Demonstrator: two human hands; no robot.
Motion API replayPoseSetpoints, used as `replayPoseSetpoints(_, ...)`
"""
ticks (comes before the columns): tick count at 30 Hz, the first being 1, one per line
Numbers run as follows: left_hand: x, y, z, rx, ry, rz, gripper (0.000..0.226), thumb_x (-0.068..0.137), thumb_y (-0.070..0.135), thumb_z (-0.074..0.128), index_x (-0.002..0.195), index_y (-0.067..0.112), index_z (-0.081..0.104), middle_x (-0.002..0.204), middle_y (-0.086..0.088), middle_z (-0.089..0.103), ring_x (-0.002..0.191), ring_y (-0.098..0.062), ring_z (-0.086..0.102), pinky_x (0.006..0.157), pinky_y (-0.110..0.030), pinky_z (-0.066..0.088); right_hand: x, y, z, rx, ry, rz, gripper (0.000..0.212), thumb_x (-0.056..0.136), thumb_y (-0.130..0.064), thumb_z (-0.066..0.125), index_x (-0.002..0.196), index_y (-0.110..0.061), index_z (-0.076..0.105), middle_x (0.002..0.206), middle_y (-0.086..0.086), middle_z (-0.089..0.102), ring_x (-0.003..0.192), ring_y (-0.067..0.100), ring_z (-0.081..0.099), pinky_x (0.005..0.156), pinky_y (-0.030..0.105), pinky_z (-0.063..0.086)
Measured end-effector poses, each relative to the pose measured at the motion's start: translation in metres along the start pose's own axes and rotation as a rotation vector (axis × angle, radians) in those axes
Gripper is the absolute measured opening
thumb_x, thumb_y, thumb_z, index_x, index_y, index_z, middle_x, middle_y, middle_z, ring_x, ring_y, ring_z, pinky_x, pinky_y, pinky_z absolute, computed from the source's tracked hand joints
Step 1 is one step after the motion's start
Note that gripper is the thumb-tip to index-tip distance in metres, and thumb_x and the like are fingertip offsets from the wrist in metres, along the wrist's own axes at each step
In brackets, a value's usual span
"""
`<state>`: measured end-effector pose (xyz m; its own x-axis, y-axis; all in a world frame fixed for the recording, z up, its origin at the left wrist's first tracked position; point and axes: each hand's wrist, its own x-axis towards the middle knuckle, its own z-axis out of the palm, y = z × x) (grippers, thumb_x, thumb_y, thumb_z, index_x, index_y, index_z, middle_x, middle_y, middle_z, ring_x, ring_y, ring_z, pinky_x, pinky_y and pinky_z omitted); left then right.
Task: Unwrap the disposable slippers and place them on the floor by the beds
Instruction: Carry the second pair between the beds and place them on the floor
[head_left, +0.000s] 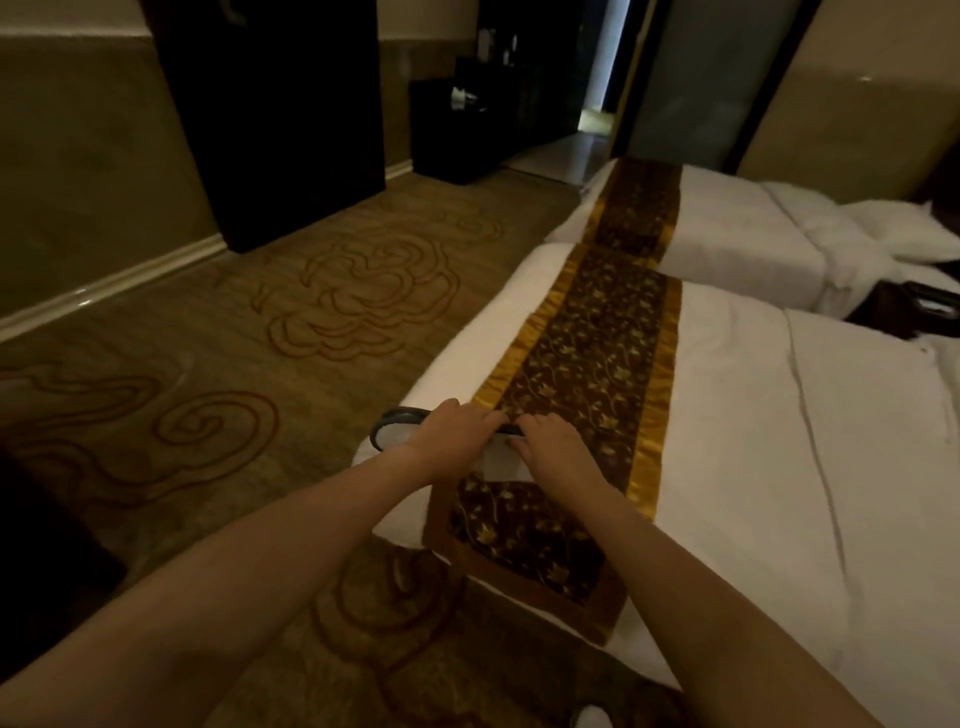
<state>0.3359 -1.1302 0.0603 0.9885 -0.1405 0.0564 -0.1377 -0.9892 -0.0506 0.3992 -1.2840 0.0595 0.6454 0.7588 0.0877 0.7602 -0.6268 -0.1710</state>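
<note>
A pair of white disposable slippers with a dark trim lies at the foot corner of the near bed, partly on its brown and gold runner. My left hand rests on top of the slippers, fingers curled over the dark rim. My right hand grips the same slippers from the right side. Most of the slippers are hidden under both hands; whether a wrapper covers them cannot be told.
A second bed with the same runner stands beyond. Patterned carpet spreads to the left. A dark cabinet and a dark desk line the far wall. Another dark-rimmed slipper lies between the beds.
</note>
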Motion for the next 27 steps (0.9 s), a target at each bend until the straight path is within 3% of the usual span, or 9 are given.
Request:
replayPoseSetpoints(9,0.000,-0.196,-0.003,-0.012,-0.030,-0.108,0.041,0.084,0.022,0.059,0.122,0.020,0.048,0.121,-0.001,0.061,0.108,-0.022,0.058,0.090,-0.035,0.043,0.178,-0.104,0.031,-0.001,0.011,-0.031,0.026,0.098,-0.030,0.036,0.102,-0.010,0.052,0.105,0.012,0.061,0.095,0.029,0.052,0.074,0.037,0.039)
replayPoseSetpoints(13,0.003,-0.263,0.003,-0.040,-0.022,-0.161,0.036,0.088,0.025,0.052,0.124,0.018,0.047,0.123,-0.003,0.061,0.109,-0.023,0.058,0.088,-0.034,0.043,0.247,-0.131,0.042,0.016,-0.024,-0.070,0.028,0.098,-0.032,0.038,0.104,-0.010,0.054,0.107,0.013,0.062,0.098,0.029,0.053,0.073,0.034,0.036)
replayPoseSetpoints(22,0.070,-0.406,0.031,-0.065,-0.039,-0.321,0.035,0.090,0.020,0.048,0.125,0.016,0.045,0.127,-0.007,0.057,0.113,-0.027,0.055,0.090,-0.037,0.041,0.425,-0.142,0.071,-0.003,-0.071,-0.143,0.027,0.096,-0.032,0.043,0.105,-0.010,0.055,0.112,0.012,0.062,0.103,0.029,0.054,0.081,0.037,0.040)
replayPoseSetpoints(27,0.129,-0.504,0.030,-0.107,-0.039,-0.390,0.033,0.091,0.019,0.047,0.124,0.015,0.046,0.121,-0.008,0.060,0.108,-0.028,0.056,0.081,-0.036,0.040,0.548,-0.143,0.073,0.022,-0.085,-0.177,0.026,0.096,-0.031,0.042,0.107,-0.010,0.054,0.114,0.012,0.060,0.105,0.029,0.053,0.081,0.037,0.041)
